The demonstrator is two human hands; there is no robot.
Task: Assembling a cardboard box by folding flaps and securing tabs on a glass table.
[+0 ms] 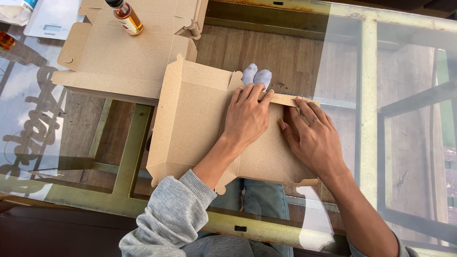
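A flat brown cardboard box blank point(190, 119) lies on the glass table point(409, 119) in front of me. My left hand point(245, 116) presses flat on its middle, fingers reaching its far edge. My right hand point(312, 135) rests on the blank's right part, its fingertips on a narrow folded flap point(285, 99) along the far edge. Neither hand holds anything.
A stack of more cardboard blanks point(119, 52) lies at the back left, with a small amber bottle point(126, 16) on it. A white kitchen scale point(52, 19) sits at the far left. Through the glass show the metal frame, wooden floor and my socked feet point(257, 75).
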